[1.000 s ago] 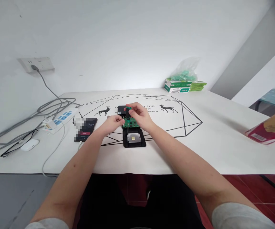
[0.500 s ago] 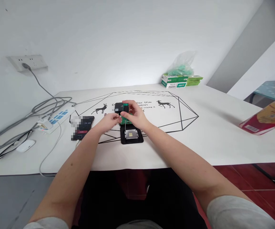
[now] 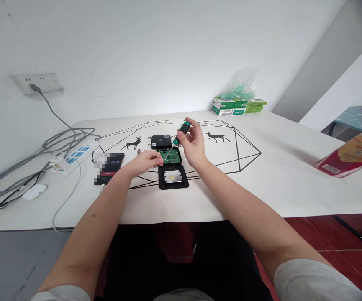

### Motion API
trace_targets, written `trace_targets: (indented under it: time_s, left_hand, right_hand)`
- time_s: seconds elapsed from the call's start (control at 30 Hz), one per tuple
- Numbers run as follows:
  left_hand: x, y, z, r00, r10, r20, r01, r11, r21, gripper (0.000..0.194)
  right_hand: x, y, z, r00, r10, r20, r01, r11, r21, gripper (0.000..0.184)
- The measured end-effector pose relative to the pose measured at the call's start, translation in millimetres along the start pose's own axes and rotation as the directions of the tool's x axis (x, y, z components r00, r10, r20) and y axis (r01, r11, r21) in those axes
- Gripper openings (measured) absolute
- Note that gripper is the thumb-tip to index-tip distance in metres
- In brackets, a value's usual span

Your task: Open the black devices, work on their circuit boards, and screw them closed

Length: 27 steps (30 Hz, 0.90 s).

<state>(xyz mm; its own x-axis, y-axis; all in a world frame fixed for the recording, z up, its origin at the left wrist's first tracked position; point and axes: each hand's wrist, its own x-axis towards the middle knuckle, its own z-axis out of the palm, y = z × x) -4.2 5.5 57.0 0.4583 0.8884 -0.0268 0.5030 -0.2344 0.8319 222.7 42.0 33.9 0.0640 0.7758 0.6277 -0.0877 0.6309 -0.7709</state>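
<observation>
My right hand (image 3: 193,144) is closed round a screwdriver (image 3: 183,128) with a green and black handle. The handle leans up to the right, and the thin shaft slopes down left across a green circuit board (image 3: 175,158). At the board's left edge, my left hand (image 3: 147,162) has its thumb and fingers pinched together close to the screwdriver's tip; what lies between them is too small to make out. The board sits in a black case. A black frame with a silver metal plate (image 3: 172,177) lies in front, and a black cover (image 3: 161,141) with labels lies behind.
To the left lie a phone (image 3: 113,164), a power strip (image 3: 74,158), coiled grey cable, glasses (image 3: 17,194) and a white case (image 3: 34,192). Green boxes (image 3: 230,107) with a plastic bag stand at the back wall. A red and yellow package (image 3: 350,156) is at the right.
The screwdriver has gone from upright over the board to tilted, its handle swinging to the right with my right hand. My left hand stays pinched at the board's left side.
</observation>
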Motion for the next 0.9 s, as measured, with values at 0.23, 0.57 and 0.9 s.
trace_targets:
  time_s: [0.23,0.57,0.9]
  left_hand:
    - [-0.8,0.0,0.2,1.000,0.022,0.010,-0.022,1.000,-0.001,0.040]
    - [-2.3,4.2,2.2,0.995,0.022,0.096,-0.024,0.999,0.021,0.036]
    - [-3.3,10.7,8.5,0.986,0.041,0.162,-0.067,0.985,0.161,0.029]
  right_hand:
    - [-1.3,-1.8,0.8,1.000,0.022,-0.001,-0.022,1.000,0.016,0.073]
    - [0.0,-2.9,-0.9,0.997,0.025,0.066,-0.024,1.000,-0.017,0.074]
    - [-4.5,-3.6,1.3,0.990,0.021,0.136,-0.014,0.998,-0.056,0.073]
